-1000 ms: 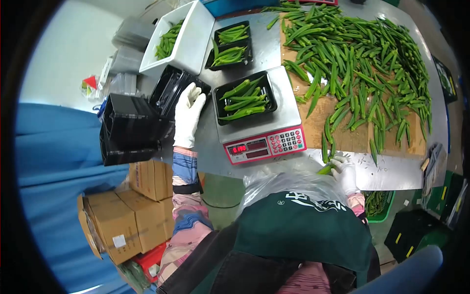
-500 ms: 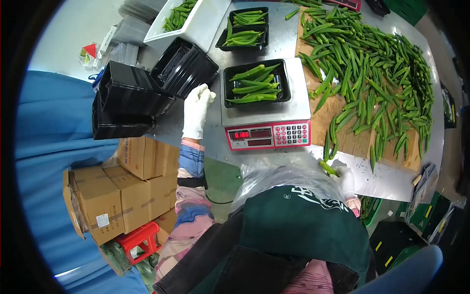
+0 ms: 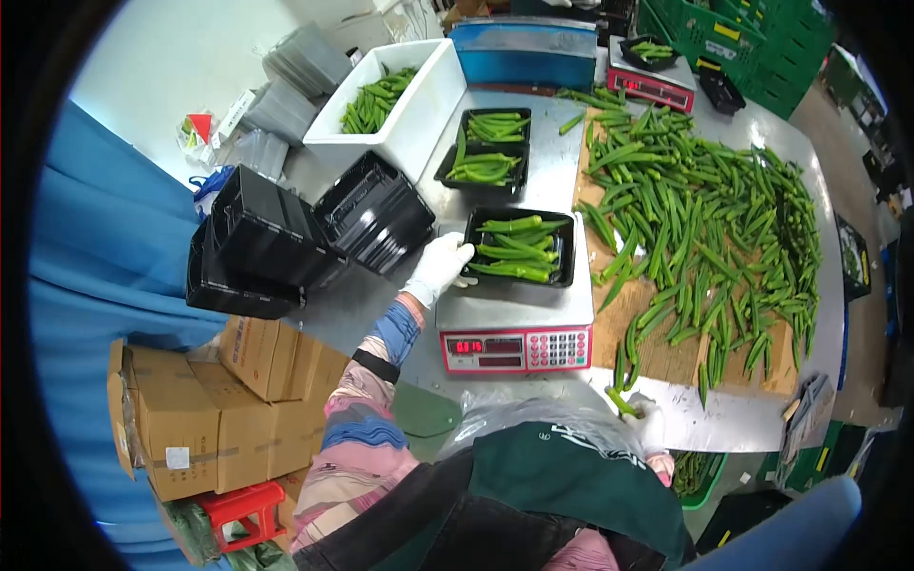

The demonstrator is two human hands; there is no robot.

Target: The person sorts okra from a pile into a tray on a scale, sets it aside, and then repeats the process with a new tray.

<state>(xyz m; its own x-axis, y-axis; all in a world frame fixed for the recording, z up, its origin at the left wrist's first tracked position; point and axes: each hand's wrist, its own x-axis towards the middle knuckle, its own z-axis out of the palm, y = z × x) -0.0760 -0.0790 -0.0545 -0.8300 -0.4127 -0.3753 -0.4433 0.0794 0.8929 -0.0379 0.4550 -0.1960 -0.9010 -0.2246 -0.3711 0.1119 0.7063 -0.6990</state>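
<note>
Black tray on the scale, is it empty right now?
No, the black tray on the scale holds several green okra pods lying lengthwise in it.

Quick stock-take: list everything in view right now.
scale: one, grey and red, centre front
weighed tray: one, black, full, on the scale
filled trays: two, black, behind the scale
tub: one, white, part full, far left
empty trays: stacks, black, left of the scale
loose okra: many, green, on cardboard, right
boxes: several, brown, floor left
left hand: white glove, at the weighed tray's edge
right hand: white glove, holding an okra pod
</note>
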